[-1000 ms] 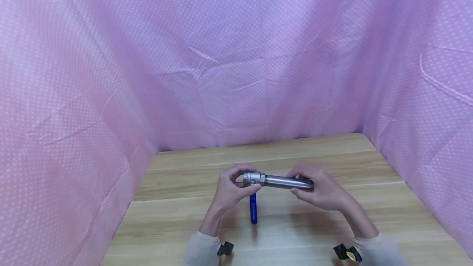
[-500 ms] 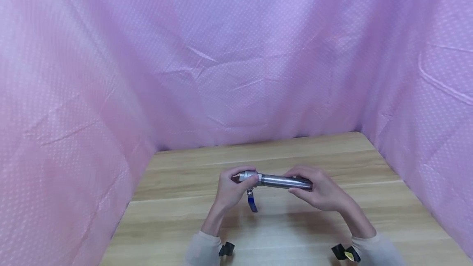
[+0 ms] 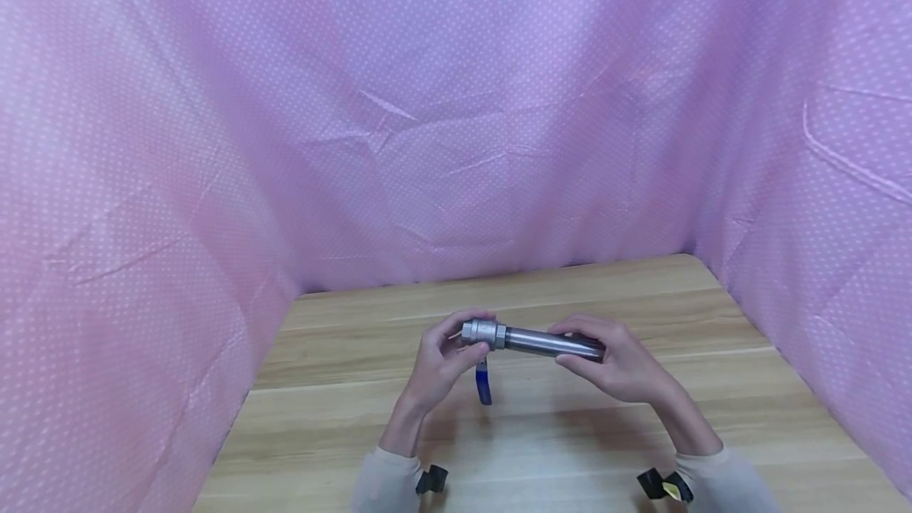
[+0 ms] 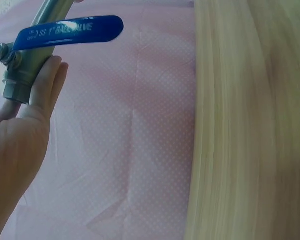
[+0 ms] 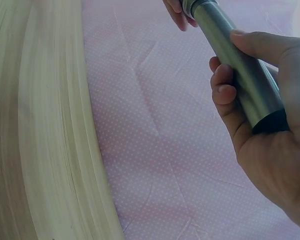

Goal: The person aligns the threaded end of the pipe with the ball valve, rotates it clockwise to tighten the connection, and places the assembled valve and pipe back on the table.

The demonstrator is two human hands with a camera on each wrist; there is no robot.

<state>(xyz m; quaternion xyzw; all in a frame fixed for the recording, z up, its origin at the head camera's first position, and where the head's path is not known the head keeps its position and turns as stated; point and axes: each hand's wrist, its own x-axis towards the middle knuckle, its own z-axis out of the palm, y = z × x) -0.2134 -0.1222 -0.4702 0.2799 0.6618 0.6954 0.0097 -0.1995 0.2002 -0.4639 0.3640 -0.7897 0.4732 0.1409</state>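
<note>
With fingers behind and thumb in front, my left hand (image 3: 433,364) holds a steel ball valve (image 3: 484,332). The valve's blue lever handle (image 4: 70,33), lettered "1" BALL VALVE", sticks out toward the near side. A smooth metal pipe (image 3: 534,341) meets the valve's right end in one line with it; how far it goes in cannot be seen. My right hand (image 3: 630,362) grips the pipe's far end, thumb along one side and curled fingers (image 5: 224,92) on the other. Both parts are held above the table, tilted slightly down to the right.
Below the hands is a wood-grain table (image 3: 527,450). Pink dotted cloth (image 3: 456,141) hangs at its back and both sides. Dark straps (image 3: 432,480) sit at the sleeve cuffs.
The valve has rolled in my left hand, so its blue handle looks shorter and sits higher. The left thumb has shifted on the valve body. My right hand stays nearly in place on the pipe.
</note>
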